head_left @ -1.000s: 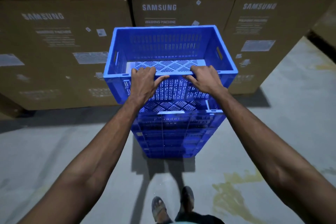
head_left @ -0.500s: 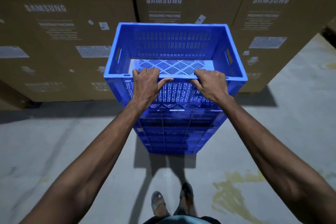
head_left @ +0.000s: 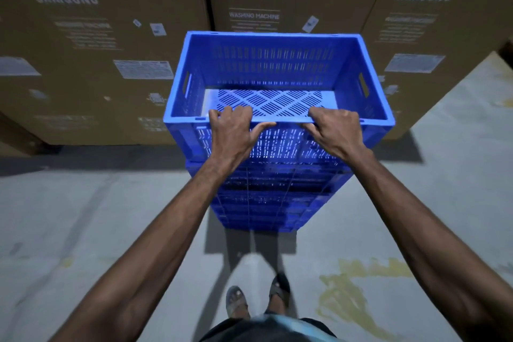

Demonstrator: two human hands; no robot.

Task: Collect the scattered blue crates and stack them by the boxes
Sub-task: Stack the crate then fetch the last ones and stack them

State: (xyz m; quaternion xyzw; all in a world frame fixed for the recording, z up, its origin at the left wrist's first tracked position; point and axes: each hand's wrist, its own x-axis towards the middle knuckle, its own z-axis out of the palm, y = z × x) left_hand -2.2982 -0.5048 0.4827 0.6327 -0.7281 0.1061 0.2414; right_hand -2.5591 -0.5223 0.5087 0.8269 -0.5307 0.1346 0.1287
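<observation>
Centre of frame: blue slotted plastic crate [head_left: 277, 64], upright, open side up, atop stack of matching blue crates [head_left: 272, 197].

Gripped at near rim by left hand [head_left: 233, 133] and right hand [head_left: 336, 130]. Fingers curled over edge into crate, thumbs stretched along outer wall just under rim. Hands apart, either side of rim's middle; crate body beyond them.

Across upper frame: row of brown cardboard boxes [head_left: 97, 36], close behind stack.

Lower frame: grey concrete floor [head_left: 83, 216], yellow stain [head_left: 347, 294] lower right, sandalled feet [head_left: 236, 300] bottom centre.
</observation>
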